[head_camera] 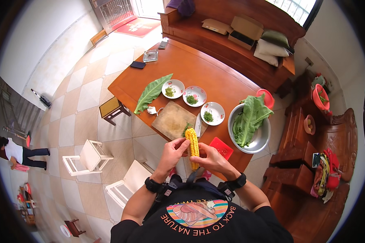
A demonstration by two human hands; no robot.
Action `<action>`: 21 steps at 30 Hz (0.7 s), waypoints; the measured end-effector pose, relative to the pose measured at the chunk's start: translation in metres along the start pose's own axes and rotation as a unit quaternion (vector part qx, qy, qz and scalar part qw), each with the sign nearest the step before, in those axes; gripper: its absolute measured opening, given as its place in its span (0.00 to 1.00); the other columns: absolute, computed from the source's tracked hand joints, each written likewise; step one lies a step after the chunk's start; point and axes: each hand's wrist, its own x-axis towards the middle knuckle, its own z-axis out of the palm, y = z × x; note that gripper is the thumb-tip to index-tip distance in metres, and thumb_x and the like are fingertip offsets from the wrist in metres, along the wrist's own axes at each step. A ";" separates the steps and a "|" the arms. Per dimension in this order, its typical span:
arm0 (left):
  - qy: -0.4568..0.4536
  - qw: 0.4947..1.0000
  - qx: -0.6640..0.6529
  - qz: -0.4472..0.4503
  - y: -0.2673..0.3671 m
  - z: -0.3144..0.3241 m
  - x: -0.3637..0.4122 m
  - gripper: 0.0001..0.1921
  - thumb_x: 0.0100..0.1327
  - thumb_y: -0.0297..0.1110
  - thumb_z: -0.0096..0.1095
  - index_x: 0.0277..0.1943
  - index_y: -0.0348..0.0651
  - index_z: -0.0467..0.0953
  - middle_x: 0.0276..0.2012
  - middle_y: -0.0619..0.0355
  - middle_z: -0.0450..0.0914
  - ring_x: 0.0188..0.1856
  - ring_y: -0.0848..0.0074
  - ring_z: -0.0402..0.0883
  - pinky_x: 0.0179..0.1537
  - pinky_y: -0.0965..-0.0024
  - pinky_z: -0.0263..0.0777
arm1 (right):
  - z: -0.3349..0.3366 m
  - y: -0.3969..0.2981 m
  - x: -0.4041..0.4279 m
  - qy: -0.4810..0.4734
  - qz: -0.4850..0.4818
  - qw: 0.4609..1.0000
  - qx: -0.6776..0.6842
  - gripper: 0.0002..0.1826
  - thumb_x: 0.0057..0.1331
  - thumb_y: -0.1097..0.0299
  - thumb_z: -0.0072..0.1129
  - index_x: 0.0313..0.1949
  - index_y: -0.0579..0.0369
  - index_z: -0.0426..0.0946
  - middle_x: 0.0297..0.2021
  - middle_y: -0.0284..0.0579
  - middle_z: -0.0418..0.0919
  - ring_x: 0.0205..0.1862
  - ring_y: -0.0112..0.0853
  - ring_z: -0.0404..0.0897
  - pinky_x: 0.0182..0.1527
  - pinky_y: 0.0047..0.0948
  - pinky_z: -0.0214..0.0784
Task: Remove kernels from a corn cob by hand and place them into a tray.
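Observation:
An ear of yellow corn [193, 148] points away from me, held near the table's front edge. From its left side my left hand [174, 152] grips it with thumb and fingers; my right hand [211, 157] grips it from the right. Just beyond lies a wooden cutting board [173, 120] with chopped greens [186, 129] partly hidden by the corn. A knife [198, 124] rests along the board's right side. Three patterned plates, a left one [177, 85], a middle one [197, 91] and a right one [216, 111], each bear chopped greens.
On the wooden table [188, 63] are a large leaf [153, 92], a metal basin [257, 145] of leaves, a red plastic tray [221, 148] and a glass ashtray [151, 56]. White chairs [89, 156] and a stool [114, 109] stand left. Another person [18, 152] stands far left.

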 end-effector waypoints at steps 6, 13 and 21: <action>0.015 1.000 -0.011 -0.006 0.005 0.003 -0.003 0.19 0.63 0.40 0.58 0.51 0.34 0.72 0.38 0.60 0.79 0.38 0.83 0.77 0.35 0.80 0.72 | 0.005 0.005 0.001 0.030 -0.029 0.997 0.062 0.24 0.61 0.59 0.59 0.50 0.63 0.65 0.34 0.40 0.77 0.35 0.23 0.75 0.35 0.24 0.70; -0.021 1.000 -0.023 0.003 0.007 0.004 -0.003 0.20 0.63 0.39 0.58 0.53 0.35 0.71 0.41 0.61 0.78 0.40 0.84 0.76 0.36 0.80 0.72 | 0.002 0.008 0.003 -0.007 -0.045 0.997 0.060 0.25 0.62 0.62 0.59 0.53 0.63 0.63 0.37 0.41 0.77 0.37 0.24 0.76 0.37 0.24 0.71; 0.064 0.996 -0.065 -0.017 0.003 -0.060 0.005 0.22 0.64 0.43 0.56 0.56 0.40 0.67 0.43 0.58 0.77 0.38 0.81 0.76 0.36 0.79 0.74 | -0.006 0.012 -0.001 0.006 -0.027 0.998 0.063 0.21 0.62 0.62 0.59 0.49 0.62 0.66 0.33 0.37 0.75 0.33 0.21 0.72 0.35 0.22 0.65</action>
